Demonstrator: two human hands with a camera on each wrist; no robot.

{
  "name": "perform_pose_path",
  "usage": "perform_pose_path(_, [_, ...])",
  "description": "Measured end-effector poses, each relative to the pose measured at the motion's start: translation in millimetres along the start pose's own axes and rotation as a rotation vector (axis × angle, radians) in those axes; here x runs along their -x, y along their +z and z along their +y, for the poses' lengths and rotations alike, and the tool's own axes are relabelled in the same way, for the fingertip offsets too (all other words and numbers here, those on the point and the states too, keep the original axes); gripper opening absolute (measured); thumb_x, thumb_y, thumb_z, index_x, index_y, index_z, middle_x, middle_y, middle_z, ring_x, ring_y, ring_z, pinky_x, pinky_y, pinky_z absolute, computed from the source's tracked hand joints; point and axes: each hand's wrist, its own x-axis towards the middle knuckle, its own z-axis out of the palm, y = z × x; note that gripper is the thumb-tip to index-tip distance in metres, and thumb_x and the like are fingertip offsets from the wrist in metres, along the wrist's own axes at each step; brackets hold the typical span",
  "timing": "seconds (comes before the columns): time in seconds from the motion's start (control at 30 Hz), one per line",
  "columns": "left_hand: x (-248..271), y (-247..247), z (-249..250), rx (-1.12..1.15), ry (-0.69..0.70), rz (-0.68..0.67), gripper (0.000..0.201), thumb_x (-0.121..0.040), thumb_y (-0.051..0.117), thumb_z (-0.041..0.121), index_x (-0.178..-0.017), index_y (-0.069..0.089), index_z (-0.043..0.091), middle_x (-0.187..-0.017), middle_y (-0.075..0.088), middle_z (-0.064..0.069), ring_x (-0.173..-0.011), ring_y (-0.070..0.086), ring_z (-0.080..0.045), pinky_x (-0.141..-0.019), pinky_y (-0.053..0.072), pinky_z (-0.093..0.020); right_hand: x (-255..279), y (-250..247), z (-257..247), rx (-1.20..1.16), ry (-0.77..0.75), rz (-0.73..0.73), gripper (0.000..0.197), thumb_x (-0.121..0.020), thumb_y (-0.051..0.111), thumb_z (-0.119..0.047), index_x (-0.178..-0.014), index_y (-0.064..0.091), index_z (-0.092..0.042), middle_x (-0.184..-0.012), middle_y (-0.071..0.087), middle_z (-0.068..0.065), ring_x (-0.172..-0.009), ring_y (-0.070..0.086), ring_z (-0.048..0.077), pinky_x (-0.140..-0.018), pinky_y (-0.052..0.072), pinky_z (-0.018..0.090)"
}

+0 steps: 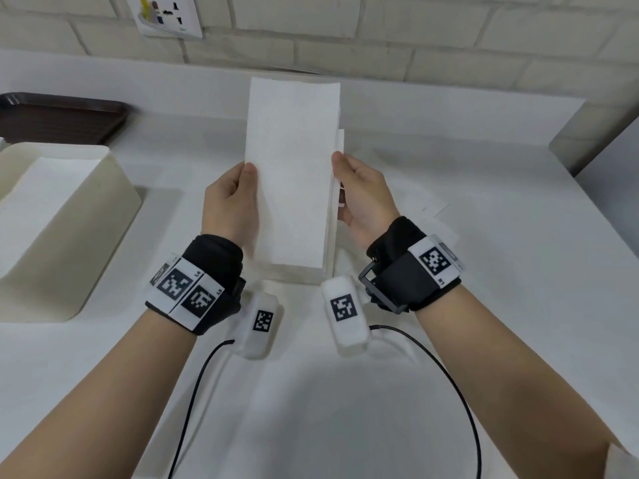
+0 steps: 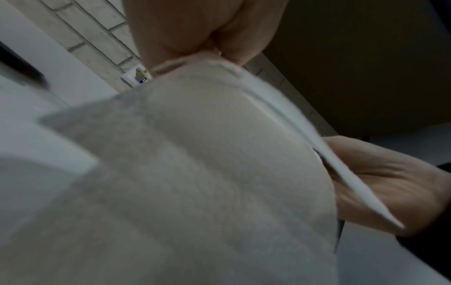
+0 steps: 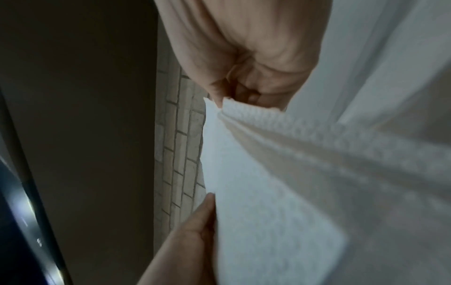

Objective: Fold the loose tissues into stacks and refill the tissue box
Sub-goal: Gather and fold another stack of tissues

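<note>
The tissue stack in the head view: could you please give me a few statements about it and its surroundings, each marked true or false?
1. Both hands hold the tissue stack: the left hand at its left edge, the right hand at its right edge. True.
2. The tissue box sits to the right of the hands. False: it is on the left.
3. A dark tray lies behind the tissue box. True.
4. The stack lies flat inside the box. False: it is held outside it.

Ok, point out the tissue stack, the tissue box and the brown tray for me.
tissue stack (image 1: 294, 174), head view, middle of its top sheet.
tissue box (image 1: 103, 216), head view, its right side wall.
brown tray (image 1: 62, 121), head view, its ribbed floor.
</note>
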Motion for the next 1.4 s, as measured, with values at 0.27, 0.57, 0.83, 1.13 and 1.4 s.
perform_pose_path(0.27, [-4, -9, -4, 0.015, -0.051, 0.052, 0.025, -0.097, 0.042, 0.015, -0.09, 0.062, 0.028, -0.079, 0.065, 0.006, -0.073, 0.06, -0.013, -0.08, 0.05, -0.035, -5, -4, -4, 0.062, -0.094, 0.19, 0.03, -0.098, 0.04, -0.018, -0.068, 0.041, -0.015, -0.071, 0.036, 0.001, -0.068, 0.033, 0.014, -0.064, 0.031, 0.026])
perform_pose_path(0.57, [9, 3, 6, -0.066, -0.053, -0.137, 0.039, -0.092, 0.049, 0.014, -0.129, 0.043, 0.023, -0.099, 0.065, -0.009, -0.09, 0.063, -0.025, -0.089, 0.051, -0.046, -11, 12, -4, 0.103, -0.156, 0.31, 0.028, -0.091, 0.044, -0.005, -0.083, 0.044, -0.032, -0.07, 0.051, 0.0, -0.067, 0.05, 0.017, -0.07, 0.046, 0.034])
perform_pose_path(0.83, [11, 2, 11, 0.038, -0.091, -0.204, 0.027, -0.095, 0.044, 0.008, -0.115, 0.047, 0.026, -0.101, 0.063, 0.002, -0.094, 0.062, -0.02, -0.083, 0.051, -0.035, -8, 8, -3, 0.044, -0.132, 0.178, 0.026, -0.094, 0.052, -0.019, -0.076, 0.066, -0.007, -0.069, 0.057, -0.002, -0.07, 0.046, 0.007, -0.075, 0.044, 0.015])
perform_pose_path(1.13, [4, 2, 18, 0.179, -0.203, -0.143, 0.029, -0.096, 0.045, 0.034, -0.11, 0.06, 0.013, -0.111, 0.066, 0.0, -0.102, 0.064, -0.013, -0.093, 0.049, -0.03, -5, 3, -9, -0.381, 0.044, 0.0, 0.005, -0.081, 0.066, -0.002, -0.085, 0.067, -0.006, -0.092, 0.067, 0.009, -0.099, 0.06, 0.025, -0.102, 0.044, 0.042])
perform_pose_path(1.4, [2, 8, 18, 0.156, -0.151, -0.078, 0.034, -0.097, 0.042, 0.036, -0.124, 0.05, 0.016, -0.122, 0.061, -0.001, -0.111, 0.059, -0.017, -0.1, 0.045, -0.036, -4, 10, -9, -0.321, 0.015, 0.051, 0.007, -0.078, 0.069, -0.002, -0.074, 0.067, -0.008, -0.088, 0.067, 0.009, -0.098, 0.06, 0.025, -0.104, 0.042, 0.046])
